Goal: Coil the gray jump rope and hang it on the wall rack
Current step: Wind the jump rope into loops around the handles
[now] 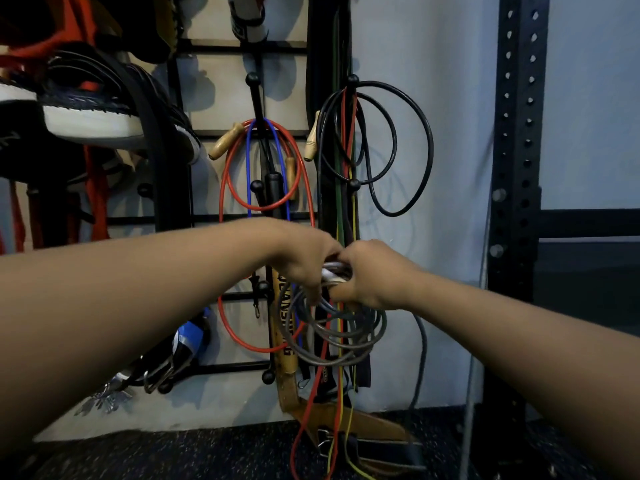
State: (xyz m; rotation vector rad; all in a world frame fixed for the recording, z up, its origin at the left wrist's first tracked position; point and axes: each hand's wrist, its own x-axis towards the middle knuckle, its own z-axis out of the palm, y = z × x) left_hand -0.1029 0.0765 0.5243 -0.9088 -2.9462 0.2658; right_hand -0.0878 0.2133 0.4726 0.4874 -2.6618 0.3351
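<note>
The gray jump rope (341,336) hangs in several loose loops below my two hands, in front of the wall rack (180,133). My left hand (304,261) and my right hand (370,275) meet at the top of the coil, both closed around the gathered strands and a pale handle end. One gray strand (420,358) trails down to the right toward the floor. The rack's black ball-tipped pegs (252,78) stand above my hands.
Red and blue ropes with wooden handles (266,168) hang on the centre peg, and a black rope (391,147) on the right peg. Coloured bands and a leather belt (287,341) hang behind the coil. Shoes (90,109) sit at upper left. A black perforated upright (516,168) stands at right.
</note>
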